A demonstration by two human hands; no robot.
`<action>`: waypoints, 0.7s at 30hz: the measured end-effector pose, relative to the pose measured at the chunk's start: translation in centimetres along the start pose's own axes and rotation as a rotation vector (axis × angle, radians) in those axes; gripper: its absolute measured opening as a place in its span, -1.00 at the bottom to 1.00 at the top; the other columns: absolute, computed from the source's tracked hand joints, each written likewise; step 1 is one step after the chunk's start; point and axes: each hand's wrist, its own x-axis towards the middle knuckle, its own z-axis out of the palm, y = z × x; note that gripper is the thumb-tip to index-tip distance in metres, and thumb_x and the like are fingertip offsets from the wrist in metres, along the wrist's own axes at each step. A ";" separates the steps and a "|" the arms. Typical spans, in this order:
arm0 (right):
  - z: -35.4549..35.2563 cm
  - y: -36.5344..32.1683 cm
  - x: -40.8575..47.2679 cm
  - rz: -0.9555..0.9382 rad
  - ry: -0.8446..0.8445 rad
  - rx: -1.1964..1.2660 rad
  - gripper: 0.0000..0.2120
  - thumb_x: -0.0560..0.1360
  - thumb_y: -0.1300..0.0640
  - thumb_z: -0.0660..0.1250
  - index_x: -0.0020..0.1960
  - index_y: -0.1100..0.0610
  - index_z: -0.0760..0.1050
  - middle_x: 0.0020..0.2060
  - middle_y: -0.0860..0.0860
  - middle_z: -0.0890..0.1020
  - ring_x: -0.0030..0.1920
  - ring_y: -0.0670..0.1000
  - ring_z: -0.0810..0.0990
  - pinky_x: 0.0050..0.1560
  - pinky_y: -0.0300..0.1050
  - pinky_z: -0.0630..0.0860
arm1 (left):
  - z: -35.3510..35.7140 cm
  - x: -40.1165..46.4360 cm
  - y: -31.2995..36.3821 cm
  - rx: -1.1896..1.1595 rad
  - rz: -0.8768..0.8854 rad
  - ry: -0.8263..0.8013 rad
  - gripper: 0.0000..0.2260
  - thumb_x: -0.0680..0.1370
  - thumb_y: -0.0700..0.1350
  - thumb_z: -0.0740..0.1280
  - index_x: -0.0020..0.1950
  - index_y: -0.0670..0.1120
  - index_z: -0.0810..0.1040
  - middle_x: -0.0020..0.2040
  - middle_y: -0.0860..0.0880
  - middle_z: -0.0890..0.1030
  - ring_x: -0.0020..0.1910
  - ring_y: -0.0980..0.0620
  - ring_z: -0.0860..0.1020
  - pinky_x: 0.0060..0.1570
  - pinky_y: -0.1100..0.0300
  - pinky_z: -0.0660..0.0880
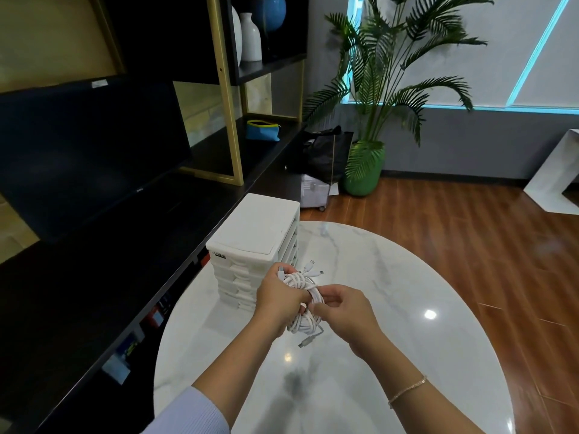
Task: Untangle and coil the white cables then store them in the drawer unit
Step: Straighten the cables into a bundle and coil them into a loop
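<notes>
A bundle of white cables hangs between both hands above the round marble table. My left hand grips the bundle from the left, with several connector ends sticking out above it. My right hand pinches a strand wrapped around the bundle's middle. One plug dangles below. The white drawer unit stands just behind the hands at the table's left edge, its drawers shut.
A long black counter with a dark monitor runs along the left. A potted palm, a black bag and a small white case stand on the wooden floor beyond the table.
</notes>
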 end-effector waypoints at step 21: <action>1.2 0.9 -0.4 -0.099 0.304 -0.046 -0.84 0.30 0.28 0.41 -0.25 0.05 0.53 -0.38 -0.13 0.58 -0.32 -0.20 0.54 -0.33 -0.54 0.39 | 1.6 -1.1 -0.9 0.311 0.157 0.116 -0.77 0.33 -0.27 0.30 -0.18 0.06 0.42 -0.32 0.05 0.56 -0.30 -0.07 0.57 -0.36 0.02 0.54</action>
